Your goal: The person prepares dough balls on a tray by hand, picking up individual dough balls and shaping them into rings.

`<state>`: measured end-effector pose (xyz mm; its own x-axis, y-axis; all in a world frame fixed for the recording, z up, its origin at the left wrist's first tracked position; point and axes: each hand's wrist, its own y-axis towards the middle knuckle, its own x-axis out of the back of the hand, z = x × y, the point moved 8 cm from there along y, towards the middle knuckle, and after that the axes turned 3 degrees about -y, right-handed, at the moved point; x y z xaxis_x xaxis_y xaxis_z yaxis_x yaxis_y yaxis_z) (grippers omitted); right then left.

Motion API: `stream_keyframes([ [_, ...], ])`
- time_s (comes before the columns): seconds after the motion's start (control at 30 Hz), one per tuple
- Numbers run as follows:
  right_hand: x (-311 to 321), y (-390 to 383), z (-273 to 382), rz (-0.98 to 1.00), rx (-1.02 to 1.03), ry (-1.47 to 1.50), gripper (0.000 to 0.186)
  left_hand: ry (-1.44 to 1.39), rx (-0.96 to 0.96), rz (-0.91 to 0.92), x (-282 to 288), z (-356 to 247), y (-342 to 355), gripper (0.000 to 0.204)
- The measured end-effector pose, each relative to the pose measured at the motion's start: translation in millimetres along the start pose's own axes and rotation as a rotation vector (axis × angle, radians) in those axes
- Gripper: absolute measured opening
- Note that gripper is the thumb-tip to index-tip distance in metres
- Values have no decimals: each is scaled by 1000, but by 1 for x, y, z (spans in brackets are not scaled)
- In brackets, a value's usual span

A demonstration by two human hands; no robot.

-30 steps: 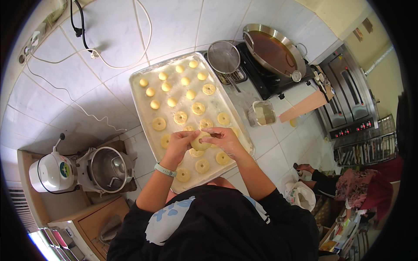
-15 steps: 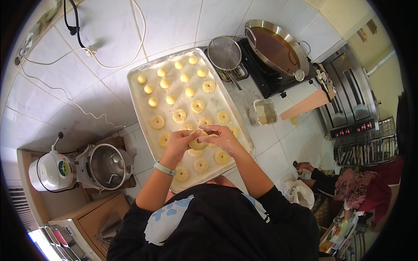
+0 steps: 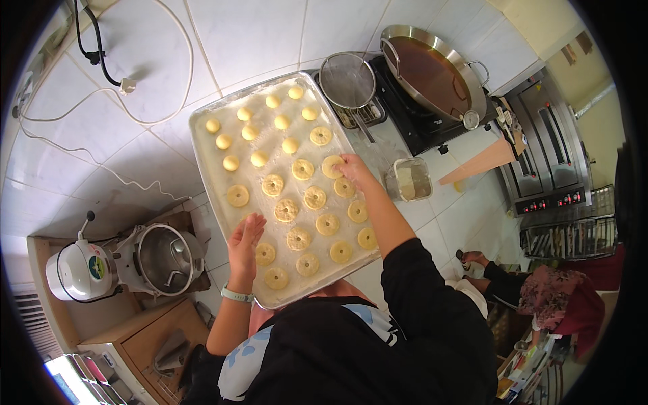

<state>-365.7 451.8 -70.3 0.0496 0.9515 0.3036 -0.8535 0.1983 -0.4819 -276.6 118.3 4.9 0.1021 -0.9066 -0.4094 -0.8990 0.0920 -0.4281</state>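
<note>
A floured metal tray (image 3: pixel 202 152) holds several flattened dough rings with small centre holes and, toward its far end, rows of round dough balls (image 3: pixel 258 159). My right hand (image 3: pixel 354 170) pinches the edge of a dough ring (image 3: pixel 331 167) at the tray's right side, low over or against the surface; which, I cannot tell. Over the tray's left edge, my left hand (image 3: pixel 244 237) is empty with its fingers stretched out, and it partly hides a ring beneath. Another ring (image 3: pixel 265 254) lies just beside it.
Right of the tray sit a square plastic tub (image 3: pixel 413 181), a wire strainer (image 3: pixel 346 81) and a wide pan of brown oil (image 3: pixel 432 77) on a black stove. A mixer bowl (image 3: pixel 165 259) and white rice cooker (image 3: pixel 79 268) stand left. A person (image 3: pixel 550 297) is at far right.
My hands were together around a dough ring over the tray's middle. They have parted: the right carried the ring up and right, while the left let go and moved left.
</note>
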Motion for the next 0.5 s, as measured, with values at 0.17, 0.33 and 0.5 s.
stream_keyframes([
  [0.17,3,25,32,-24,310,-298,29,-65,62,-58,14,4,-10,42],
  [0.33,64,-26,77,-465,693,-636,24,-99,37,-81,28,1,-5,37],
  [0.5,126,-107,89,-449,374,-370,16,-71,-68,-187,73,-4,-6,33],
])
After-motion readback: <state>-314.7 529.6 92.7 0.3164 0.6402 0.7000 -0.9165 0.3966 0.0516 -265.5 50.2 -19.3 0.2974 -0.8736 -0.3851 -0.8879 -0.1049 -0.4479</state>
